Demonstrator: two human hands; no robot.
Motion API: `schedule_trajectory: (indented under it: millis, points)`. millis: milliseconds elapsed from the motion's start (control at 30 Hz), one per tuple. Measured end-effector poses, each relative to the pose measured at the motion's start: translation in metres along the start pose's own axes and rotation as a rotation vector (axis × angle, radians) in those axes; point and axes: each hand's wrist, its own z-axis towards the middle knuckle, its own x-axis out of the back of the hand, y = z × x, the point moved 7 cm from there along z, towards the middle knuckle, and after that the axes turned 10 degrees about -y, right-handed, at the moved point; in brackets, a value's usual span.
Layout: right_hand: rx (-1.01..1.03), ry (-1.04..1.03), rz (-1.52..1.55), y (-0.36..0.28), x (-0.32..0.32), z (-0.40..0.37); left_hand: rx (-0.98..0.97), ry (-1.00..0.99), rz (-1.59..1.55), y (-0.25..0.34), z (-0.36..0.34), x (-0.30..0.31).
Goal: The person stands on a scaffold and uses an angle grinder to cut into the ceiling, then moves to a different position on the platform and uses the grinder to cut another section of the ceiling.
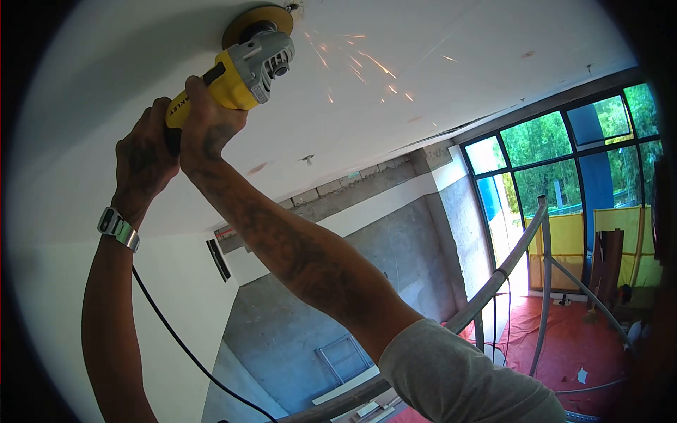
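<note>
Holding grinder (247, 67) overhead, left hand (144, 161) and right hand (208, 125) fingers around handle

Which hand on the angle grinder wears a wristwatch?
The left hand, lower on the angle grinder; a silver wristwatch circles its wrist, while the right hand has none.

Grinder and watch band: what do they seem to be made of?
The grinder body looks like glossy yellow moulded plastic. Its head seems to be bare cast metal, dull grey with a bolt. The watch band looks like brushed steel links, going by the silver sheen, though plated plastic cannot be ruled out.
</note>
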Motion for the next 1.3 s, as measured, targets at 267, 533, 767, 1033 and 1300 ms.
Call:
schedule_trajectory:
  millis: [267, 533, 767, 1033, 1300]
  points:
    - [0.011, -0.02, -0.039, -0.007, -0.003, -0.001, -0.02, 0.029, -0.016, 0.004, -0.001, 0.005]
    - [0.001, -0.024, -0.006, -0.009, -0.006, -0.001, 0.004, 0.024, -0.006, 0.003, -0.001, 0.005]
    - [0.013, -0.032, -0.015, -0.014, -0.005, -0.002, -0.036, 0.033, -0.007, 0.005, 0.0, 0.008]
    - [0.006, -0.012, -0.009, -0.013, -0.003, 0.001, -0.017, 0.024, 0.031, 0.01, 0.001, 0.009]
    - [0.014, -0.03, -0.008, -0.019, -0.015, -0.004, -0.002, 0.012, 0.003, 0.006, -0.001, 0.02]
